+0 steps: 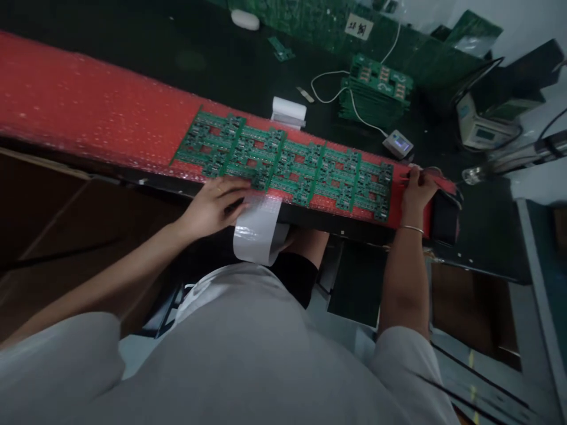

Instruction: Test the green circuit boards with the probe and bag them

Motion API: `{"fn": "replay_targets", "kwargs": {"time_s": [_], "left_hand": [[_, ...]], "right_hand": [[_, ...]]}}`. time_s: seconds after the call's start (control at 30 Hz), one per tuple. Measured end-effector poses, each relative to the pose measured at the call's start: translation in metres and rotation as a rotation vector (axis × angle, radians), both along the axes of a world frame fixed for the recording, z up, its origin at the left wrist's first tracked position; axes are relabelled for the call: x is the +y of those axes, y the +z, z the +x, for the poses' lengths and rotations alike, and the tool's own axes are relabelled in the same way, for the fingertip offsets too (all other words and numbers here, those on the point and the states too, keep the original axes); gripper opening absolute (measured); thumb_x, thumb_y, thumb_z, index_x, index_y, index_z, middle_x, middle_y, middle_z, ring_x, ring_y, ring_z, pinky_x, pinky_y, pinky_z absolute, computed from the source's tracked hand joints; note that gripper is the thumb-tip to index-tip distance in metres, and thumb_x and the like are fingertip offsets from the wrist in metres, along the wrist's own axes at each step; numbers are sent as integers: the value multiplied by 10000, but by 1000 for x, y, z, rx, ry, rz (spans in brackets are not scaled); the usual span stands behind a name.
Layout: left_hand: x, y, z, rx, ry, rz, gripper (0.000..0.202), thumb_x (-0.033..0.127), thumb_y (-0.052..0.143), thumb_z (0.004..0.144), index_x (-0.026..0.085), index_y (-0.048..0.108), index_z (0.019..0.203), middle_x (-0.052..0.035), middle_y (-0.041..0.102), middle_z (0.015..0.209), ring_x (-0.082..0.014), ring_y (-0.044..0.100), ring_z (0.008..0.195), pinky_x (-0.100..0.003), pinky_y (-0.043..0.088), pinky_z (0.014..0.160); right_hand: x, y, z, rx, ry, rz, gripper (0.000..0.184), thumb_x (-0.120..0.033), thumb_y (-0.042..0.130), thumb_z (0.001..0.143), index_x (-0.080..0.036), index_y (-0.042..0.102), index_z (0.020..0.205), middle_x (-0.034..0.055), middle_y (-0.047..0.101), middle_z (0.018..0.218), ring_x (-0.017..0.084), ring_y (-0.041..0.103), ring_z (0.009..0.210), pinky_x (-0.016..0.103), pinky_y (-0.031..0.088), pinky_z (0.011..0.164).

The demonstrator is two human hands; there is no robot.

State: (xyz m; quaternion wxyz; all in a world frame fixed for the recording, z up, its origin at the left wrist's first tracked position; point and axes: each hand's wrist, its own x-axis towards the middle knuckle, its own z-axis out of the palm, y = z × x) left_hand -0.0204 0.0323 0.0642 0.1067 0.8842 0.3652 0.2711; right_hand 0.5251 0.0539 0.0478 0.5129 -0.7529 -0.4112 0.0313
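Observation:
Several green circuit boards (295,168) lie joined in a row on a long strip of red bubble wrap (106,94) along the bench's near edge. My left hand (217,203) rests at the front edge of the boards, fingers stretched out and thumb apart. Beside its fingertips, a translucent plastic strip (254,233) hangs curled over the bench edge; the thumb tip is close to it. At the right end, my right hand (419,186) has its fingers closed on the folded end of the bubble wrap, beside a black block-like object (445,218).
Behind the boards are a white roll (289,109) and a stack of green boards (376,88). A small cabled device with a lit display (398,143) sits further right. A loose small board (280,49) and white oblong object (245,19) lie at the back.

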Motion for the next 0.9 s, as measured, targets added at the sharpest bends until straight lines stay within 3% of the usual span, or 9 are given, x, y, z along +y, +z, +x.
{"fn": "replay_targets", "kwargs": {"time_s": [0.1, 0.17, 0.27, 0.4, 0.73, 0.9], "left_hand": [[-26, -21, 1, -22, -22, -13, 203, 306, 599, 988, 248, 740, 1122, -76, 759, 1175, -252, 706, 1127, -457, 570, 1011], [-38, -36, 7, -12, -44, -20, 280, 302, 590, 999, 247, 708, 1246, -92, 734, 1274, -262, 676, 1223, -462, 557, 1052], [-49, -54, 17, 66, -67, -9, 493, 331, 573, 1016, 230, 534, 1498, -138, 553, 1540, -299, 493, 1464, -521, 442, 1192], [-54, -69, 19, 134, -60, 14, 582, 308, 543, 1026, 215, 418, 1587, -145, 442, 1620, -290, 382, 1537, -519, 327, 1270], [-61, -70, 5, 68, -18, -81, 467, 314, 478, 1038, 221, 551, 1489, -146, 540, 1550, -279, 461, 1491, -511, 395, 1223], [-41, -60, -16, -130, 186, -46, 271, 349, 567, 1014, 227, 722, 1200, -120, 749, 1223, -260, 669, 1215, -468, 539, 1053]], "right_hand": [[-4, 11, -13, -40, -27, -16, 345, -267, 569, 1004, -179, 547, 670, -19, 545, 651, 131, 495, 673, 272, 433, 709], [-7, 16, -18, -41, -32, -50, 343, -237, 570, 1004, -183, 528, 668, -37, 507, 629, 124, 455, 646, 271, 402, 681], [-8, 20, -23, -57, -45, -79, 359, -209, 585, 993, -193, 498, 645, -54, 464, 601, 121, 419, 621, 279, 373, 664], [-7, 24, -28, -38, -72, -59, 366, -186, 587, 982, -201, 491, 629, -46, 484, 596, 130, 432, 605, 289, 381, 659], [-6, 22, -31, 7, -88, -2, 343, -205, 572, 975, -209, 519, 636, 5, 565, 603, 156, 503, 596, 300, 420, 622], [-6, 14, -24, -5, -58, 18, 326, -204, 583, 963, -207, 528, 642, 14, 579, 623, 162, 529, 591, 317, 446, 636]]}}
